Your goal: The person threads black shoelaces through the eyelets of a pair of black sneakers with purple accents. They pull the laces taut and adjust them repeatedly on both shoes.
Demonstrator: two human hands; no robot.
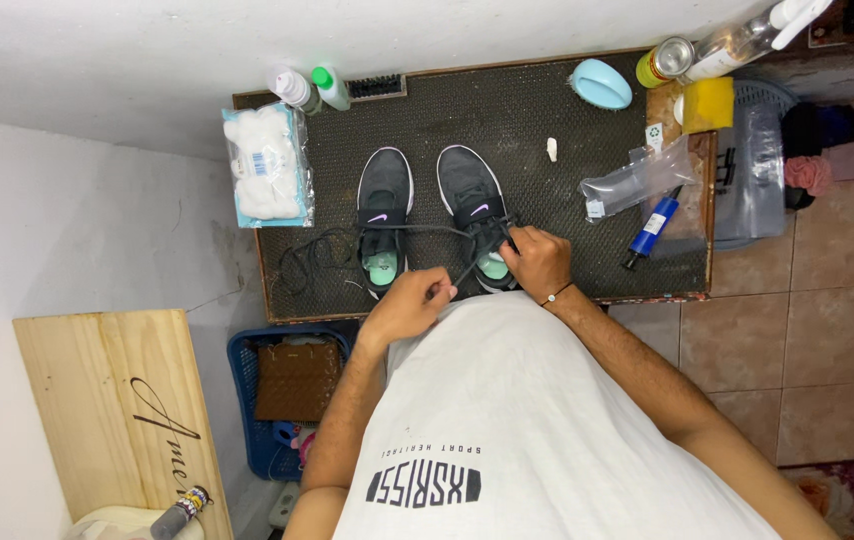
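Both hands are pinching the dark lace point(417, 229): left hand point(409, 305) pulling slack, right hand point(539, 262) feeding it at the right shoe point(477, 212); keeping tension even helps.

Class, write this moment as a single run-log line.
left hand: pinching dark lace | right hand: at right shoe, on lace | left shoe: beside it | surface: dark mat
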